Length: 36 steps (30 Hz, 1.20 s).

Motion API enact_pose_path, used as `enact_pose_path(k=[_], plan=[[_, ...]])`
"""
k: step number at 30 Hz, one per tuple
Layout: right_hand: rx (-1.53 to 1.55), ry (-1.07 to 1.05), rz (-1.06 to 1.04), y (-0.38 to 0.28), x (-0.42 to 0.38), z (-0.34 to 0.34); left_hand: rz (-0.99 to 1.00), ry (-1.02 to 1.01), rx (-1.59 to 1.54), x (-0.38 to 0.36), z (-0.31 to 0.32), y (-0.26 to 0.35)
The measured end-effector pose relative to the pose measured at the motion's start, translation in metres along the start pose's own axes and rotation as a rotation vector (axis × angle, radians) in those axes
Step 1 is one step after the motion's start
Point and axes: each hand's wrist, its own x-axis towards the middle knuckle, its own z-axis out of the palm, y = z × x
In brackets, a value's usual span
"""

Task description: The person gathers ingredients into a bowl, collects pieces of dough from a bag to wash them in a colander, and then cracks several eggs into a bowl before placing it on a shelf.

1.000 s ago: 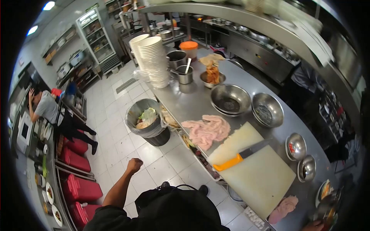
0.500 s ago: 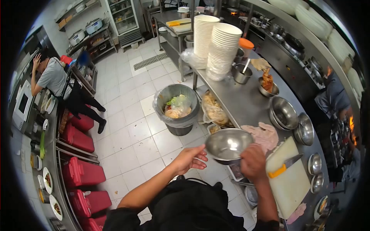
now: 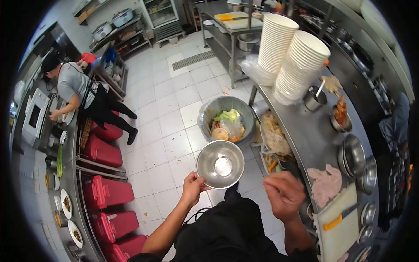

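A steel mixing bowl (image 3: 220, 164) is held out over the floor, its shiny inside facing up. My left hand (image 3: 194, 187) grips its rim at the lower left, thumb on the edge. Off to the bowl's right, apart from it, is my right hand (image 3: 286, 195) with its fingers curled together and nothing visible in them. Just beyond the bowl stands a lined waste bin (image 3: 204, 124) with food scraps and lettuce in it. To the right, a yellow-handled knife (image 3: 333, 223) lies on a white cutting board (image 3: 327, 244), near a pink cloth (image 3: 325, 185).
The steel counter (image 3: 301, 126) on my right holds stacked paper tubs (image 3: 279, 43) and several metal bowls (image 3: 353, 153). Red lidded containers (image 3: 111, 192) line the left counter. A person (image 3: 72, 83) works there beside a white appliance (image 3: 37, 115). Food bags (image 3: 273, 131) sit under the right counter.
The bowl has moved left and come into my left hand; my right hand has let go of it. My view has shifted, and the person at left has lowered an arm from the head.
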Motion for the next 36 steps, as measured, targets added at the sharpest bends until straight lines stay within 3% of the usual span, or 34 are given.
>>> enact_pose_path(k=[3,6,8,10,13,15,17,20,23,25,28,30,32,35,36], plan=[[0.011,0.136,-0.115,0.02,0.044,-0.005,0.039,0.067,-0.026,0.016,-0.003,0.015],[0.066,0.231,0.269,0.11,0.062,0.021,0.05,0.142,-0.04,0.029,0.005,0.032],[0.036,0.124,0.662,0.224,0.029,0.051,0.068,0.144,-0.02,0.047,0.0,0.034],[-0.413,0.026,0.522,0.312,-0.002,0.066,0.078,0.138,-0.007,0.071,0.009,0.036],[-0.764,0.037,0.479,0.375,0.017,0.068,0.051,0.084,0.053,0.107,0.023,0.03],[-0.818,-0.106,0.742,0.396,0.045,0.067,0.015,0.052,0.101,0.134,0.034,0.018],[-0.798,0.005,0.732,0.464,0.033,0.072,-0.03,0.021,0.131,0.157,0.049,0.004],[-0.895,-0.065,0.696,0.548,0.013,0.069,-0.033,-0.032,0.231,0.187,0.07,-0.026],[-0.845,-0.012,0.885,0.529,0.018,0.066,-0.081,-0.05,0.301,0.201,0.094,-0.043],[-0.79,0.042,0.936,0.471,0.038,0.055,-0.095,-0.078,0.303,0.21,0.109,-0.055],[-0.663,0.201,1.034,0.485,-0.008,0.042,-0.068,-0.114,0.374,0.217,0.127,-0.064],[-0.469,0.321,1.03,0.473,-0.04,0.041,-0.035,-0.126,0.45,0.222,0.133,-0.075],[-0.182,0.419,0.923,0.412,-0.036,0.064,-0.014,-0.141,0.532,0.228,0.141,-0.075],[-0.285,0.112,0.972,0.367,-0.029,0.069,0.001,-0.159,0.532,0.234,0.143,-0.084],[-0.411,0.115,0.912,0.367,-0.019,0.065,-0.02,-0.144,0.528,0.233,0.142,-0.084]])
